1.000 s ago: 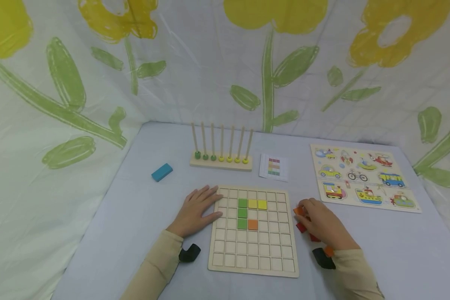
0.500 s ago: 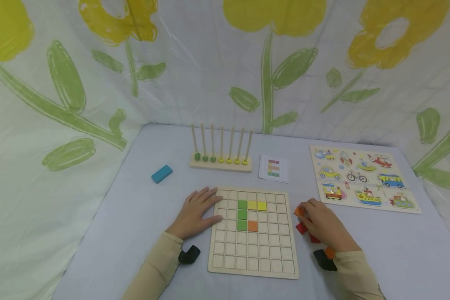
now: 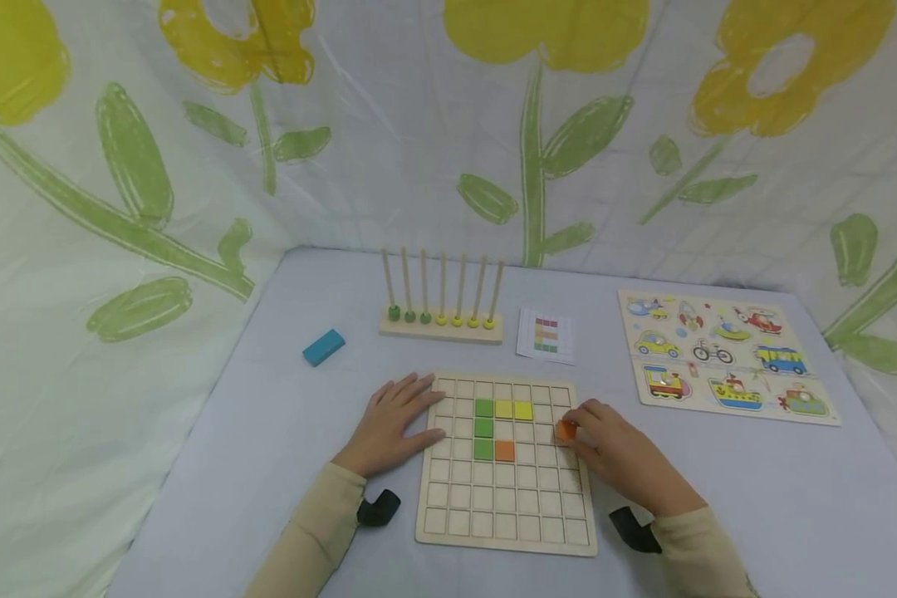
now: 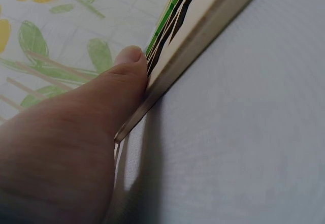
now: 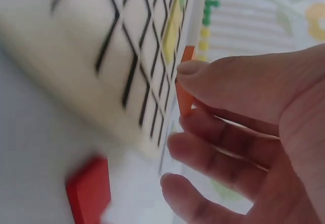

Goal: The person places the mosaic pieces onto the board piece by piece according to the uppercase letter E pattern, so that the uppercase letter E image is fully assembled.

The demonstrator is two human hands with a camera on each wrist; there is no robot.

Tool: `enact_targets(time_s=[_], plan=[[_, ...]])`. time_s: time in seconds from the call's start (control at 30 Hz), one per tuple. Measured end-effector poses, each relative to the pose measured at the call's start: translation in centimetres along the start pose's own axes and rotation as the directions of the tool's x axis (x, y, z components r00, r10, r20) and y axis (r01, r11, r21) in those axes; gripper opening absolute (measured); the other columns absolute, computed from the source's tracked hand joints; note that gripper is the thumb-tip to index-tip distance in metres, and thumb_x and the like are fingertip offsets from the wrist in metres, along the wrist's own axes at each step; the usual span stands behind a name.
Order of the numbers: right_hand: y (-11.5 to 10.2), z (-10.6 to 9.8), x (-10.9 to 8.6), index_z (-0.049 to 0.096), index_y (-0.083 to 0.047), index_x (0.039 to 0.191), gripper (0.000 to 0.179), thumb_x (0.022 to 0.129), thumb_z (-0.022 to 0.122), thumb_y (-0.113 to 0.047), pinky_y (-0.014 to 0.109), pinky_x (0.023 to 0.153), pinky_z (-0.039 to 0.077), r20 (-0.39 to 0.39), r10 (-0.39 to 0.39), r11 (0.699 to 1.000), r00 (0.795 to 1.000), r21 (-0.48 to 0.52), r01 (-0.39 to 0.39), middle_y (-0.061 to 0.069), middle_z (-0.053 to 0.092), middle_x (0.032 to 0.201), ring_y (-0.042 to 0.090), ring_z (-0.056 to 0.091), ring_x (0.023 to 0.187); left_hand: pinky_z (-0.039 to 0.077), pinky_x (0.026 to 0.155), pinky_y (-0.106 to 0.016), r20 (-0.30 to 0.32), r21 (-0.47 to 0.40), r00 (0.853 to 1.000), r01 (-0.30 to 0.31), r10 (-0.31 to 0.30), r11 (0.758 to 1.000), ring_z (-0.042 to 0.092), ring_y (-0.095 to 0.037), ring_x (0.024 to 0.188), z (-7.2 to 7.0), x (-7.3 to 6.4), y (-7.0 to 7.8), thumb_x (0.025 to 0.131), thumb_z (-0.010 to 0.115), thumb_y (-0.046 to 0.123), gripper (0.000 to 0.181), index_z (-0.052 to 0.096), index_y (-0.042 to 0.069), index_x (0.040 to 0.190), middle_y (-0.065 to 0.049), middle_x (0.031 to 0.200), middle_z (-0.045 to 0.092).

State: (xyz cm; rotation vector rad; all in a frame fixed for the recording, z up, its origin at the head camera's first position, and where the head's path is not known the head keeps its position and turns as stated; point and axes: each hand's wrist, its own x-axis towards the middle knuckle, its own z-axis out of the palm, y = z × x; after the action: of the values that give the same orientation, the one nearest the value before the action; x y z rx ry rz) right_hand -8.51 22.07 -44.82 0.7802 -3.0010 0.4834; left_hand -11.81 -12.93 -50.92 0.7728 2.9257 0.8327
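A wooden grid board (image 3: pixel 504 519) lies in the middle of the table, with green tiles (image 3: pixel 483 428), yellow tiles (image 3: pixel 512 409) and one orange tile (image 3: pixel 504 451) set in its cells. My left hand (image 3: pixel 392 423) rests with spread, straight fingers on the board's left edge; its thumb (image 4: pixel 129 64) touches the edge in the left wrist view. Over the board's right side, my right hand (image 3: pixel 624 453) pinches another orange tile (image 5: pixel 186 82) between thumb and fingers. A red tile (image 5: pixel 90 191) lies on the table beside the board in the right wrist view.
Behind the board stand a peg rack (image 3: pixel 441 330) with green and yellow beads and a printed pattern card (image 3: pixel 546 335). A blue block (image 3: pixel 323 347) lies at the left. A vehicle picture puzzle (image 3: pixel 725 357) lies at the back right.
My right hand has moved left from the loose tiles beside the board, carrying an orange tile over the board's right columns. My left hand has stayed in place.
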Motion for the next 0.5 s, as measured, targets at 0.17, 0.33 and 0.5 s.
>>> enact_targets(time_s=[0.17,0.33,0.5], plan=[[-1.6,0.8,0.2,0.065,-0.015,0.110,0.027,0.085,0.073,-0.018,0.021,0.071,0.052,0.044,-0.033,0.998,0.998,0.045,0.031,-0.011,0.056,0.101,0.002,0.052,0.084,0.011,0.118,-0.050,0.006,-0.004,1.000,0.001,-0.001,1.000,0.021,-0.022,0.146,0.0,0.1,0.0,0.090,0.057,0.053,0.057,0.049,0.026,0.140,0.003,0.154,0.034],[-2.5,1.6,0.3,0.065,-0.017,0.110,0.025,0.086,0.073,-0.021,0.022,0.075,0.053,0.061,-0.072,0.997,0.996,0.033,0.070,-0.012,0.055,0.102,0.001,0.053,0.086,0.010,0.118,-0.050,0.014,-0.004,1.000,0.003,-0.003,1.000,0.021,-0.023,0.146,-0.1,0.1,0.1,0.090,0.057,0.053,0.058,0.048,0.026,0.140,0.003,0.155,0.033],[-2.9,2.2,0.4,0.065,-0.018,0.110,0.025,0.086,0.072,-0.018,0.023,0.077,0.054,0.047,-0.104,0.993,0.993,0.057,0.101,-0.011,0.055,0.104,0.004,0.057,0.088,0.011,0.118,-0.050,0.013,0.003,1.000,0.003,-0.003,1.000,0.021,-0.022,0.146,-0.2,0.0,0.1,0.090,0.057,0.054,0.058,0.048,0.027,0.141,0.002,0.155,0.033]])
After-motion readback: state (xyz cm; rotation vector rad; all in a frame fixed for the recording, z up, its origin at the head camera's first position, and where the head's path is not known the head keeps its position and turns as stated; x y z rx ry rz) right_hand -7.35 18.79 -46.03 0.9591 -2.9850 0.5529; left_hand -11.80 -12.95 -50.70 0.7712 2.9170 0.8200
